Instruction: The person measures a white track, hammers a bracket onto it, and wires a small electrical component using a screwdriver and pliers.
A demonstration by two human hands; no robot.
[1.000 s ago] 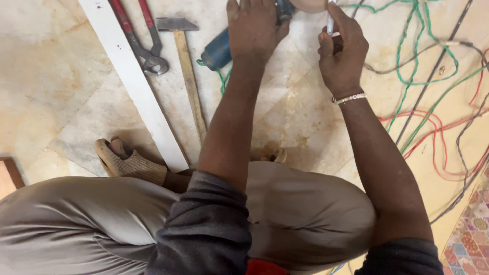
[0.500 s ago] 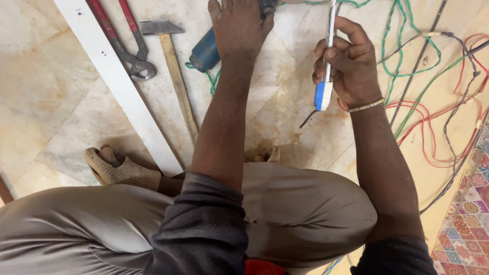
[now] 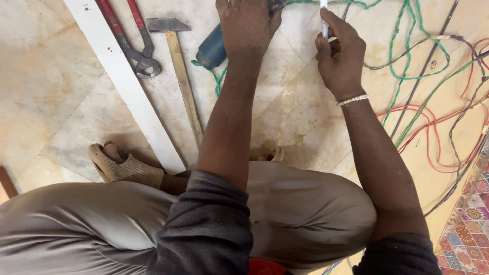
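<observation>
Person sits cross-legged on a marble floor (image 3: pixel 61 66), head view looking down. Left hand (image 3: pixel 248 25) lies palm-down at the far edge of the floor in view, fingers curled over the dark end of a blue-bodied tool (image 3: pixel 213 48); the grip itself is hidden under the hand, so how tight it is cannot be told. Right hand (image 3: pixel 340 53) is closed in a pinch around a thin white pen-like tester (image 3: pixel 324 23) held upright, tip cut off by the frame edge. A beaded bracelet (image 3: pixel 352 100) sits on that wrist.

Progress, as a judgement: work looks mid-way. The green wires (image 3: pixel 407 56) and red wires (image 3: pixel 433 132) lie loose and tangled along the right side of the floor, none bundled or tidied, so plenty seems left. No joined or finished ends can be made out.

Left side of the floor: white trunking strip (image 3: pixel 127 86) running diagonally, red-handled pincers (image 3: pixel 137 48) just beside it, wooden-handled hammer (image 3: pixel 181 76) next. All three lie untouched.

No packages, labels or signs in view. A patterned rug (image 3: pixel 466 224) fills the near right corner.
</observation>
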